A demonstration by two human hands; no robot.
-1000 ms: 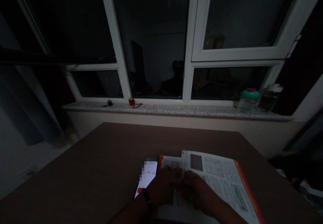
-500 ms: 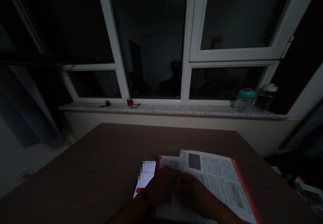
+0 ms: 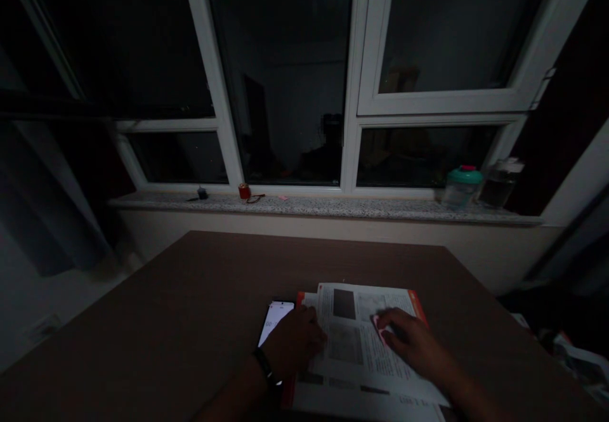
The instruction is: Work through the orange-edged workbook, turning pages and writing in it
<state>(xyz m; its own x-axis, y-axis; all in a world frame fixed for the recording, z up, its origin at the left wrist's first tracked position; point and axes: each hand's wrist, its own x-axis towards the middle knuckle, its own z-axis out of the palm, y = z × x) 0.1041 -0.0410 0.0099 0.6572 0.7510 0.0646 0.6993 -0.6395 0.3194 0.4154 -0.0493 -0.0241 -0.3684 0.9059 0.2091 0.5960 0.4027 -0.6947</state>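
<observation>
Lying flat, the left hand presses an open book beside a lit phone; the right hand grips a pink slip.

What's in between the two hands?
In the head view, the printed page of an open book lies between the left hand and the right hand.

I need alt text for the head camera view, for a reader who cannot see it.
The left hand, wearing a dark wristband, rests on an open printed book beside a lit smartphone, while the right hand touches a small pink item on the page. Behind the brown table, a speckled stone windowsill holds a teal-lidded jar below dark windows.
</observation>
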